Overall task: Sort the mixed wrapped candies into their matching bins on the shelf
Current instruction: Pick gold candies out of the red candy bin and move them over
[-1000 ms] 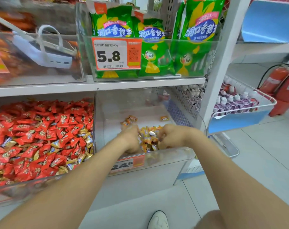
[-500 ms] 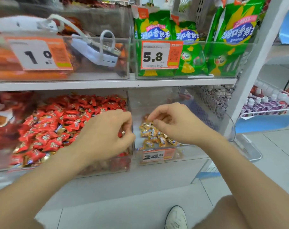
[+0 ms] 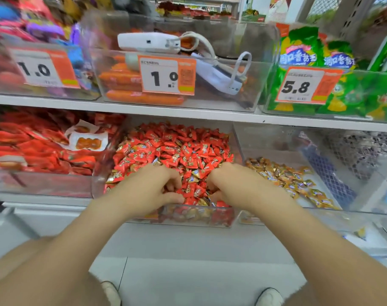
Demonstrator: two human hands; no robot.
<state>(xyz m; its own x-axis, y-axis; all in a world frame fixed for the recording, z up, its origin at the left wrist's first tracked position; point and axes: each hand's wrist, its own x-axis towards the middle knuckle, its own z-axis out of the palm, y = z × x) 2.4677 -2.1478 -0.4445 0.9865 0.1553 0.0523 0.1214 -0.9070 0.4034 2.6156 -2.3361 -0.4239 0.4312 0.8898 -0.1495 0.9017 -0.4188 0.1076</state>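
A clear bin (image 3: 188, 218) on the lower shelf is heaped with red wrapped candies (image 3: 177, 146), and a few gold ones are mixed in near its front. Both my hands are inside this bin at the front. My left hand (image 3: 154, 187) has its fingers curled and its thumb closing on red candies. My right hand (image 3: 231, 184) has its fingers curled down into the pile, so what they grip is hidden. To the right, a second clear bin (image 3: 320, 214) holds a thin scatter of gold wrapped candies (image 3: 283, 175).
A bin of red snack packets (image 3: 40, 146) sits to the left. The upper shelf (image 3: 188, 112) carries bins with price tags, orange sausages (image 3: 130, 96), white power banks (image 3: 148, 41) and green bags (image 3: 334, 60). A wire mesh basket (image 3: 360, 151) is at the right. My shoes are on the tiled floor below.
Both hands left the gold candy bin, moved left with curled fingers and now dig into the front of the red candy bin. The view has also shifted left.
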